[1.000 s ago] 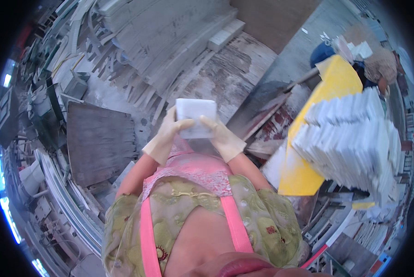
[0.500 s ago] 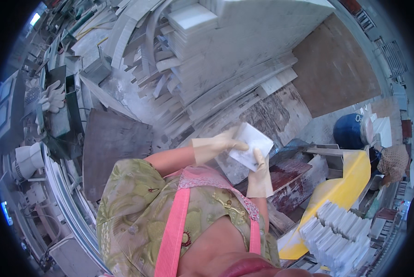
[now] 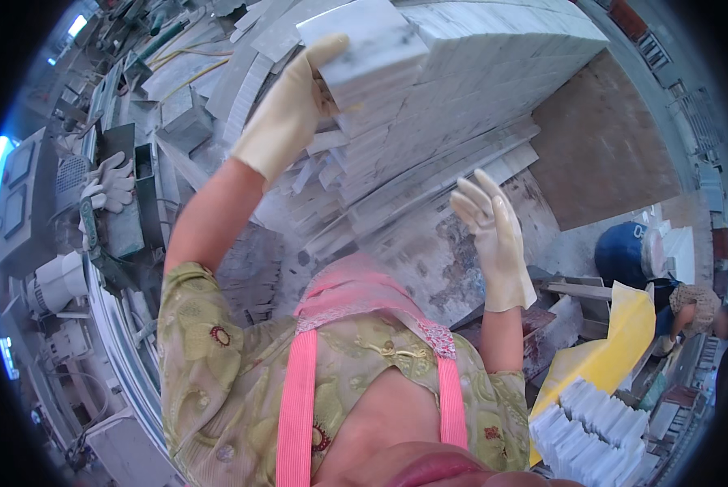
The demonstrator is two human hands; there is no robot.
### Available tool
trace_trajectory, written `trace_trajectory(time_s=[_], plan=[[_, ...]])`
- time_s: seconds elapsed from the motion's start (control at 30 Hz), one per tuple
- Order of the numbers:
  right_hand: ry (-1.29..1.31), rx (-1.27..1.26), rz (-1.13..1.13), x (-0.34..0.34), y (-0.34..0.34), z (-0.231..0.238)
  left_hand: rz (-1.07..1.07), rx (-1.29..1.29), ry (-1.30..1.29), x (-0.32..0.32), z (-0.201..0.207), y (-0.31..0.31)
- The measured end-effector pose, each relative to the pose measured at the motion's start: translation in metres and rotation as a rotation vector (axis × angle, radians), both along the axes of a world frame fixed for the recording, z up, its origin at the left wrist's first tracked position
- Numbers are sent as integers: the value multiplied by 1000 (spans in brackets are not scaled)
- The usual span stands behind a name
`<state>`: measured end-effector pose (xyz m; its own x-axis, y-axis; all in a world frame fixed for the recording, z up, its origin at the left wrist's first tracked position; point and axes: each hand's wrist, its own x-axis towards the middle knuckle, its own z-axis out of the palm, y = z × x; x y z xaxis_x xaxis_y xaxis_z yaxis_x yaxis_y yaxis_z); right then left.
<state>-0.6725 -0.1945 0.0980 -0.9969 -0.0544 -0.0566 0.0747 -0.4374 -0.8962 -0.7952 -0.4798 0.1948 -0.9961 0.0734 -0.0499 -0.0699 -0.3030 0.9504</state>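
My left hand (image 3: 292, 109), in a pale rubber glove, reaches up to the corner of a tall stack of white marble tiles (image 3: 469, 73). Its fingers and thumb close around the edge of a white marble tile (image 3: 362, 36) lying at the top of the stack's near-left end. Part of the fingers is hidden behind the tile's side. My right hand (image 3: 491, 231), gloved the same way, is raised to the right in front of the stack. Its fingers are stretched out and hold nothing.
Loose stone strips lie at the stack's left foot. A brown board (image 3: 603, 146) and a blue drum (image 3: 621, 250) are to the right. Nearer are a yellow sheet (image 3: 599, 341) and rows of white tiles (image 3: 591, 430). Work gloves (image 3: 112, 183) rest on machinery at left; another person (image 3: 692, 312) is at far right.
Both hands held a white tile before my chest earlier. My left hand has moved up and left to the stack's top. My right hand has let go and moved right and up.
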Motion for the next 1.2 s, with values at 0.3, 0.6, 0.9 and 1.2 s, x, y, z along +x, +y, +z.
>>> trace_trajectory(time_s=[0.3, 0.6, 0.9, 1.2], plan=[[-98, -57, -153, 24, 58, -70, 224, -118, -260, -48, 0, 25], [-172, -132, -188, 32, 90, -108, 307, -142, -331, -49, 19, 56], [-248, -179, -229, 51, 110, -137, 104, -579, -408, -73, 30, 43], [-233, -31, -244, 67, 116, -139, -355, -1056, -367, -78, 61, 30]])
